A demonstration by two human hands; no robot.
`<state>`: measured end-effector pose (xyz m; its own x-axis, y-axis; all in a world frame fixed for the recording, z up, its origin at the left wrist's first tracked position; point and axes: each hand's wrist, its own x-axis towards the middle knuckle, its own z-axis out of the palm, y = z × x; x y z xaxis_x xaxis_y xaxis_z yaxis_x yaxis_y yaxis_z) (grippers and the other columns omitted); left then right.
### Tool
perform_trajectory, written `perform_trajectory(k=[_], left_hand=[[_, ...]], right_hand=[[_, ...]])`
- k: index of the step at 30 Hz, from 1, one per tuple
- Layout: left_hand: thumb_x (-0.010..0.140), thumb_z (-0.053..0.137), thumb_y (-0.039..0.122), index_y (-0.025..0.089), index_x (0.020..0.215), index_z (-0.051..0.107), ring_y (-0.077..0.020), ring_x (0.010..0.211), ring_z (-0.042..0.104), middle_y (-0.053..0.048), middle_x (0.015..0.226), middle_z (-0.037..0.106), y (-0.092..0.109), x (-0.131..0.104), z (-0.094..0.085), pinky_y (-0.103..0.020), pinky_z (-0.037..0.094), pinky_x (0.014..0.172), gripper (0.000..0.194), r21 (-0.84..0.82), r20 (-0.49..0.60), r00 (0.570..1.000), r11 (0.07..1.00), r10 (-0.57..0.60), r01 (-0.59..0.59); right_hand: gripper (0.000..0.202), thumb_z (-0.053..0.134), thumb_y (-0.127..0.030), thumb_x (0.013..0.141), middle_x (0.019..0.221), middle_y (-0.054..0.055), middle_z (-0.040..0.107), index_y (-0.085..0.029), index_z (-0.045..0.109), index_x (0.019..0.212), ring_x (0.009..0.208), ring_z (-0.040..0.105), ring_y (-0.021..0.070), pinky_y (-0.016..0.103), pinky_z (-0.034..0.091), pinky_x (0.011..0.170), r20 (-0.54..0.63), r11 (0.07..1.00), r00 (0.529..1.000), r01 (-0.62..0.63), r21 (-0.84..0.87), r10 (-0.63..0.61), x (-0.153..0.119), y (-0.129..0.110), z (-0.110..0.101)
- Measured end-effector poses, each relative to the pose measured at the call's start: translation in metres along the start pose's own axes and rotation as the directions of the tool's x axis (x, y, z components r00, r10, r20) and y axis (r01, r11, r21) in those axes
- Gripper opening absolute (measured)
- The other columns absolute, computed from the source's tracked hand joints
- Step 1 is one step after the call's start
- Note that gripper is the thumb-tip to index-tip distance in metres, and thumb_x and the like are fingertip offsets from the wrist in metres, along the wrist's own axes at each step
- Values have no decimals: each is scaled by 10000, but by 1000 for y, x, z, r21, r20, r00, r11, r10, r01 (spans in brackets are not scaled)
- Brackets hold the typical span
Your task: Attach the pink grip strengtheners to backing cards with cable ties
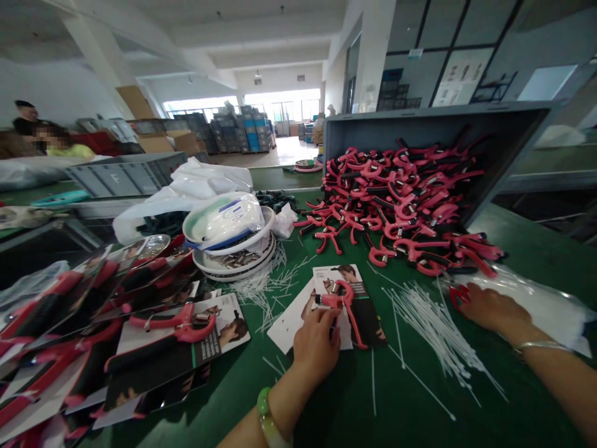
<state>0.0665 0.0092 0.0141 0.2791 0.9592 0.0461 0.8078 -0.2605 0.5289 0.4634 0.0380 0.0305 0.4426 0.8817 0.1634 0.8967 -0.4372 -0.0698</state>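
Note:
My left hand (317,342) is closed over the black handle of a pink-and-black hand grip strengthener (345,302). That strengthener lies on a printed backing card (366,311), with a white card (284,326) partly beneath. At the right, my right hand (494,308) has its fingers curled at a red looped handle (459,295) that looks like part of a pair of scissors; the rest of it is hidden. Clear plastic bags (545,305) lie beside and under this hand. Between my hands a bundle of white zip ties (429,330) is spread on the green table.
A grey crate (508,137) tipped on its side spills pink strengtheners (396,193). Carded strengtheners (172,330) are piled at the left. Stacked white bowls (233,264) hold small metal parts and a bag. Loose ties (265,286) lie near them. Two people are at the far left.

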Motion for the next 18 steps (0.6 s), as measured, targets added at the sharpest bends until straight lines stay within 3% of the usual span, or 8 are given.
perform_trajectory(k=[3, 6, 11, 15, 17, 18], left_hand=[[883, 416, 249, 333, 1216, 556, -234, 1006, 562, -37, 1175, 602, -6, -1, -1, -338, 481, 803, 371, 41, 1, 1000, 999, 28, -28], [888, 435, 274, 342, 1174, 598, -227, 1017, 555, -37, 1182, 586, -12, 2, -5, -347, 466, 846, 337, 32, -26, 999, 999, 40, -39], [847, 510, 361, 287, 964, 710, -270, 1085, 509, -61, 1201, 560, 3, 18, -6, -407, 440, 896, 244, 95, -111, 988, 991, 104, -93], [806, 554, 312, 244, 827, 733, -264, 1053, 517, -78, 1111, 589, 17, 29, 1, -425, 409, 930, 193, 121, -128, 986, 988, 108, -92], [768, 592, 305, 245, 795, 735, -263, 1047, 517, -72, 1098, 583, 17, 32, 5, -424, 407, 929, 157, 73, -142, 988, 996, 56, -46], [747, 610, 304, 244, 784, 733, -261, 1043, 517, -67, 1090, 580, 16, 33, 7, -414, 416, 916, 141, 32, -141, 990, 999, 21, -17]], right_hand=[[217, 679, -242, 691, 809, 241, 641, -90, 696, 845, 688, 608, 253, 346, 315, 591, 144, 999, 989, 35, 2, -35, 1, 2, 8], [220, 659, -190, 696, 955, 287, 606, -79, 683, 884, 814, 603, 286, 362, 310, 631, 183, 999, 982, 52, 8, -53, 1, 0, 13], [213, 660, -125, 683, 891, 236, 636, -46, 673, 881, 772, 605, 218, 336, 301, 633, 261, 994, 964, 16, 106, -43, 7, 2, 8], [264, 677, -274, 709, 750, 233, 645, -21, 687, 782, 592, 571, 164, 343, 300, 570, 332, 978, 943, -78, 195, 9, 2, 15, -9], [290, 590, -306, 786, 642, 190, 640, -36, 695, 780, 482, 523, 117, 339, 285, 528, 461, 904, 887, -223, 366, 31, -12, 21, -16], [280, 548, -287, 813, 619, 174, 639, -53, 697, 778, 453, 508, 102, 338, 279, 516, 540, 807, 841, -337, 485, 27, -22, 22, -19]])
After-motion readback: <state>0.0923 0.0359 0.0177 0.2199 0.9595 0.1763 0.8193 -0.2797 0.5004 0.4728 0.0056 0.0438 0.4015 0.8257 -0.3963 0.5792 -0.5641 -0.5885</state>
